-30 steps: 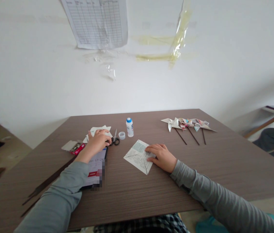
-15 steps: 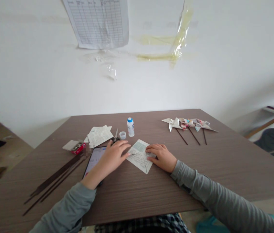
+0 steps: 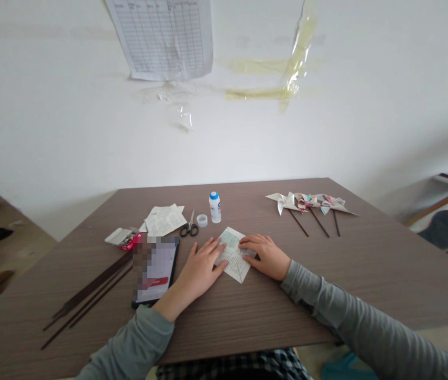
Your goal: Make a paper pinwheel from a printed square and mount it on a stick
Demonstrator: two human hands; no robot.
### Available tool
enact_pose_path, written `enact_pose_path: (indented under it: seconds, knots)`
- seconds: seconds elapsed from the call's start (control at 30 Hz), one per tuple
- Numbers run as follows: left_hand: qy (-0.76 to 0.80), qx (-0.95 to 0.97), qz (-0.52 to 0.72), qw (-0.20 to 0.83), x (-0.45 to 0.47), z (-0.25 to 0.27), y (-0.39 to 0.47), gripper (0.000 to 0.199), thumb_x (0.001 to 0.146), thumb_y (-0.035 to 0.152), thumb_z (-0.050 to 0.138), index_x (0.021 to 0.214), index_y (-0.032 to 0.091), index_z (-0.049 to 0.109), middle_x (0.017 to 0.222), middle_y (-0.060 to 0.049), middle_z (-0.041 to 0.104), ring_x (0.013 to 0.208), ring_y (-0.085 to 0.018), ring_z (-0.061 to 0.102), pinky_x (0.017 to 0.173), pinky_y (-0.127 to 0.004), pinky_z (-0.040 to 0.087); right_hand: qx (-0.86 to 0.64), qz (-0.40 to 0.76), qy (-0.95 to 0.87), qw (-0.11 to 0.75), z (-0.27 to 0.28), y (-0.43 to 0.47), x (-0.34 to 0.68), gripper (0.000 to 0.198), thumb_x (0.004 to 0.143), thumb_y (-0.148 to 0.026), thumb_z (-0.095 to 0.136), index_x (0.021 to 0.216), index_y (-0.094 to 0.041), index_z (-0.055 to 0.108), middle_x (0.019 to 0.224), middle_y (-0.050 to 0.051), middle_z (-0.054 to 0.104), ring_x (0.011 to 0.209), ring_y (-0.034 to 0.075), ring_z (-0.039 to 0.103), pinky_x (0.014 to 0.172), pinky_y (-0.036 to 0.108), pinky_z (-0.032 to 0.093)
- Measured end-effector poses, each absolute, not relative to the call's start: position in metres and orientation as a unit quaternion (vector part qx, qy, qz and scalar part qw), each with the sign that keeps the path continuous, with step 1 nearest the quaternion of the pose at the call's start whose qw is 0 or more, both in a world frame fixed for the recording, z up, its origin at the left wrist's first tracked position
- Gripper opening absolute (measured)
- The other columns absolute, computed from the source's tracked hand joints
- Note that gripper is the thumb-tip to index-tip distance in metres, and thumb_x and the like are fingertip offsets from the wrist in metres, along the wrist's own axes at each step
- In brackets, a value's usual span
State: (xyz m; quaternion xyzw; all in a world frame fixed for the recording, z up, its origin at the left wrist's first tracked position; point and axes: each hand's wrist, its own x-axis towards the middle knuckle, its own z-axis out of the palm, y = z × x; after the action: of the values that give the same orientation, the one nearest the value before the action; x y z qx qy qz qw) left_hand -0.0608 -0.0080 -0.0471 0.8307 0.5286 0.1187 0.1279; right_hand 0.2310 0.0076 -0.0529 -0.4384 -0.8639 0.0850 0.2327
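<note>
A square of printed paper [image 3: 235, 259] lies on the table in front of me, turned corner-on, with a cut line or crease near its lower corner. My left hand [image 3: 201, 265] rests with fingers spread on its left part. On the right part lie the fingers of my right hand [image 3: 268, 256], slightly bent and apart. Both hands press from above; neither grips anything. Just beyond the paper stand a white bottle with a blue cap [image 3: 215, 208] and a small round clear cap or tape roll [image 3: 202, 220]. Scissors [image 3: 189, 226] with black handles lie beside them.
A phone [image 3: 156, 269] lies left of my left forearm. Dark thin sticks [image 3: 93, 290], a small red box [image 3: 129, 240] and loose printed papers [image 3: 164, 219] are further left. Several paper pinwheels [image 3: 307, 202] on sticks lie at the back right. A wall [image 3: 248, 148] stands behind the table.
My left hand has moved right and down onto the paper's left part, uncovering the scissors and more of the phone. My right hand stays on the paper.
</note>
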Motion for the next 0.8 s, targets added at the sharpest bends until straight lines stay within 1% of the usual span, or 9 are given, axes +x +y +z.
enact_pose_path:
  seconds: [0.07, 0.13, 0.2, 0.27, 0.37, 0.47, 0.57, 0.63, 0.8]
  knots:
    - [0.531, 0.830, 0.105, 0.133, -0.061, -0.045, -0.007, 0.057, 0.129, 0.038, 0.073, 0.184, 0.029, 0.078, 0.201, -0.019, 0.063, 0.194, -0.043, 0.054, 0.160, -0.080, 0.037, -0.428, 0.089, -0.864, 0.250, -0.061, 0.013, 0.233, 0.031, 0.118, -0.024, 0.083, 0.141, -0.035, 0.100, 0.154, 0.013, 0.095, 0.146, 0.042, 0.089, 0.124, 0.056, 0.073]
    - [0.536, 0.827, 0.091, 0.141, -0.061, -0.041, -0.007, 0.057, 0.129, 0.039, 0.072, 0.186, 0.031, 0.076, 0.204, -0.016, 0.061, 0.195, -0.042, 0.051, 0.162, -0.077, 0.036, -0.405, 0.095, -0.867, 0.275, -0.071, 0.020, 0.235, 0.027, 0.114, -0.029, 0.091, 0.136, -0.040, 0.102, 0.147, 0.011, 0.097, 0.140, 0.043, 0.091, 0.117, 0.059, 0.077]
    - [0.542, 0.823, 0.079, 0.151, -0.061, -0.037, -0.007, 0.058, 0.129, 0.039, 0.072, 0.187, 0.033, 0.076, 0.205, -0.014, 0.059, 0.197, -0.041, 0.049, 0.163, -0.075, 0.034, -0.387, 0.112, -0.866, 0.296, -0.080, 0.029, 0.238, 0.025, 0.112, -0.032, 0.096, 0.133, -0.043, 0.103, 0.145, 0.010, 0.098, 0.137, 0.044, 0.092, 0.114, 0.061, 0.078]
    - [0.548, 0.817, 0.074, 0.163, -0.060, -0.032, -0.008, 0.059, 0.129, 0.040, 0.072, 0.187, 0.032, 0.076, 0.206, -0.014, 0.058, 0.197, -0.041, 0.047, 0.164, -0.073, 0.032, -0.380, 0.133, -0.863, 0.304, -0.085, 0.039, 0.241, 0.024, 0.113, -0.033, 0.095, 0.135, -0.041, 0.102, 0.145, 0.011, 0.098, 0.138, 0.043, 0.092, 0.117, 0.061, 0.078]
    - [0.551, 0.813, 0.073, 0.176, -0.061, -0.027, -0.010, 0.060, 0.128, 0.039, 0.073, 0.187, 0.031, 0.076, 0.206, -0.015, 0.057, 0.198, -0.042, 0.045, 0.164, -0.075, 0.031, -0.374, 0.152, -0.861, 0.311, -0.085, 0.057, 0.246, 0.026, 0.116, -0.033, 0.091, 0.141, -0.033, 0.100, 0.149, 0.013, 0.097, 0.139, 0.041, 0.091, 0.124, 0.063, 0.074]
    - [0.551, 0.813, 0.066, 0.178, -0.063, -0.024, -0.011, 0.061, 0.128, 0.037, 0.071, 0.188, 0.028, 0.075, 0.206, -0.016, 0.055, 0.199, -0.043, 0.043, 0.164, -0.078, 0.029, -0.371, 0.144, -0.852, 0.340, -0.074, 0.079, 0.252, 0.028, 0.117, -0.030, 0.088, 0.142, -0.032, 0.100, 0.152, 0.015, 0.095, 0.143, 0.039, 0.088, 0.128, 0.064, 0.072]
    - [0.556, 0.810, 0.053, 0.177, -0.064, -0.023, -0.012, 0.063, 0.128, 0.036, 0.070, 0.189, 0.026, 0.074, 0.207, -0.017, 0.053, 0.200, -0.042, 0.040, 0.164, -0.077, 0.028, -0.361, 0.129, -0.859, 0.340, -0.055, 0.104, 0.255, 0.037, 0.114, -0.025, 0.090, 0.148, -0.034, 0.099, 0.162, 0.015, 0.089, 0.152, 0.040, 0.083, 0.135, 0.068, 0.068]
    - [0.557, 0.810, 0.046, 0.178, -0.064, -0.022, -0.012, 0.063, 0.128, 0.037, 0.070, 0.190, 0.025, 0.072, 0.208, -0.017, 0.051, 0.200, -0.043, 0.040, 0.164, -0.078, 0.027, -0.355, 0.117, -0.869, 0.324, -0.043, 0.120, 0.252, 0.047, 0.113, -0.021, 0.090, 0.156, -0.037, 0.097, 0.172, 0.015, 0.084, 0.158, 0.040, 0.079, 0.139, 0.070, 0.065]
    - [0.558, 0.809, 0.006, 0.183, -0.066, -0.011, -0.012, 0.067, 0.130, 0.039, 0.064, 0.196, 0.026, 0.065, 0.212, -0.016, 0.043, 0.203, -0.042, 0.033, 0.164, -0.083, 0.022, -0.347, 0.100, -0.897, 0.256, -0.025, 0.146, 0.229, 0.066, 0.114, -0.013, 0.084, 0.174, -0.040, 0.088, 0.190, 0.016, 0.073, 0.168, 0.039, 0.074, 0.145, 0.070, 0.061]
